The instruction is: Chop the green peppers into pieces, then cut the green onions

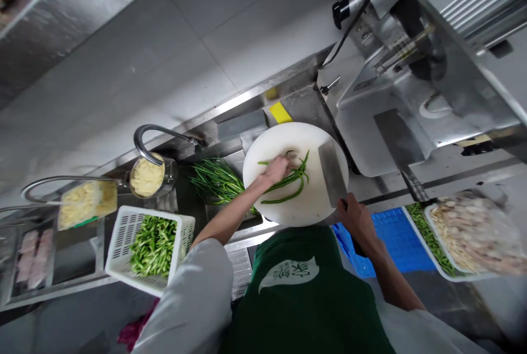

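On a round white cutting board (293, 212) lie several long green chili peppers (295, 177). My left hand (278, 169) is over them, fingers curled down and closed on the bunch; the fingertips are slightly blurred. In my right hand (351, 212), the handle of a cleaver (331, 170) is gripped. Its broad blade rests over the right side of the board, apart from the peppers. A few thin peppers stick out to the right of my left hand, and one curves along the front.
Green onions (218, 181) lie in the sink left of the board. A white basket (187, 233) holds cut green peppers. Two curved faucets (142, 142) stand beyond. At right are a slicing machine (370, 140), a second cleaver (397, 137), a blue crate (389, 239) and food trays.
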Motion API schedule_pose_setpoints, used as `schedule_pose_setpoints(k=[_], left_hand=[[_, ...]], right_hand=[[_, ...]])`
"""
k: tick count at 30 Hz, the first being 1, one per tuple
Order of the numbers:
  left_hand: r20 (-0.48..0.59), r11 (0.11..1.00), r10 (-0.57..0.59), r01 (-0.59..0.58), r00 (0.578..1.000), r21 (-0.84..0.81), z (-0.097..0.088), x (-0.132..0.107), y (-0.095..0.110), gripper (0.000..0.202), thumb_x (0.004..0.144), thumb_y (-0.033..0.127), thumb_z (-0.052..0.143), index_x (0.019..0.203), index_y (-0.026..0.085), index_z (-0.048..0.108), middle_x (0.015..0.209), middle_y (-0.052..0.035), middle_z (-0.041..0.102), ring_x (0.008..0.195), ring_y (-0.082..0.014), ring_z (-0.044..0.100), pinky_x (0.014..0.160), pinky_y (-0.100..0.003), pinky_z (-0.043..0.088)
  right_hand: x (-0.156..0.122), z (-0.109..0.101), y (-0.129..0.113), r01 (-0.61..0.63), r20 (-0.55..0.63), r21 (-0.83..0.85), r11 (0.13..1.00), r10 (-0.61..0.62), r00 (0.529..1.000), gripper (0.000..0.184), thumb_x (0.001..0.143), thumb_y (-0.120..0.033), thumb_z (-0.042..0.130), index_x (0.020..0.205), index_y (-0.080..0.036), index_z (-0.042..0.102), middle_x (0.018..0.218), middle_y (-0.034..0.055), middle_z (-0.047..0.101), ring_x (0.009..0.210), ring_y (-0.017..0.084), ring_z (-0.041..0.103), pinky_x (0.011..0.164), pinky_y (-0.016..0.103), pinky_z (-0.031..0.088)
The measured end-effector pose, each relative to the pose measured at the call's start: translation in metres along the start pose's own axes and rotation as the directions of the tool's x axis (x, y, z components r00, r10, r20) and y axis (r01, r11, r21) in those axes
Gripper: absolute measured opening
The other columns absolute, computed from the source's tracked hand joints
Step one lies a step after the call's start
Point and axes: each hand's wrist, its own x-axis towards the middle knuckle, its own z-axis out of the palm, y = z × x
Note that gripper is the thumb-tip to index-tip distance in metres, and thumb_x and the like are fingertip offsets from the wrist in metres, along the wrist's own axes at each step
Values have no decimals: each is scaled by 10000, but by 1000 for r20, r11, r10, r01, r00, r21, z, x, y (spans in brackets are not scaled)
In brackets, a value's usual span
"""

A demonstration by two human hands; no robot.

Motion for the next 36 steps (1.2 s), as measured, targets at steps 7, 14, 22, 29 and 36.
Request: schedule_pose_setpoints(k=[7, 14, 22, 29, 36], left_hand=[[-221, 993, -63, 38, 973, -114, 10, -34, -74, 340, 1009, 295, 501, 1263, 163, 687, 1412, -124, 609, 1350, -239, 526, 1198, -446, 392], [-234, 936, -158, 70, 959, -345, 56, -93, -68, 458, 1069, 376, 353, 1428, 180, 558, 1520, -106, 520, 1457, -200, 427, 1245, -431, 334], [-422, 795, -577, 361, 700, -488, 112, -110, -14, 547, 1084, 343, 227, 1604, 179, 276, 1671, -117, 279, 1568, -201, 211, 1299, -437, 189], [-426, 746, -607, 296, 671, -597, 102, -92, 3, 569, 1081, 355, 184, 1617, 167, 207, 1674, -125, 258, 1563, -221, 221, 1288, -448, 242], [-438, 914, -390, 281, 810, -293, 84, -102, -6, 334, 995, 393, 554, 1236, 204, 687, 1361, -156, 544, 1356, -309, 440, 1175, -531, 346]], right_hand=[[-3, -8, 7, -24, -2, 26, 999, 24, 1000, 265, 1023, -327, 398, 1106, -151, 578, 818, 108, 691, 728, 222, 617, 618, 303, 242], [-14, -1, 20, 88, 59, 271, 959, -108, 992, 345, 1006, -358, 401, 1293, -189, 488, 948, 98, 716, 766, 222, 646, 645, 278, 332], [-3, 1, 25, -60, -17, 102, 993, 62, 998, 393, 1020, -394, 382, 1284, -133, 510, 804, 110, 695, 633, 220, 587, 592, 291, 249], [1, -7, 31, -94, -44, 136, 986, 101, 994, 375, 985, -478, 420, 1073, -165, 607, 852, 132, 693, 716, 237, 605, 617, 296, 314], [2, -14, 40, -156, -101, 283, 946, 191, 976, 434, 943, -573, 418, 951, -183, 610, 759, 106, 663, 678, 236, 592, 629, 311, 369]])
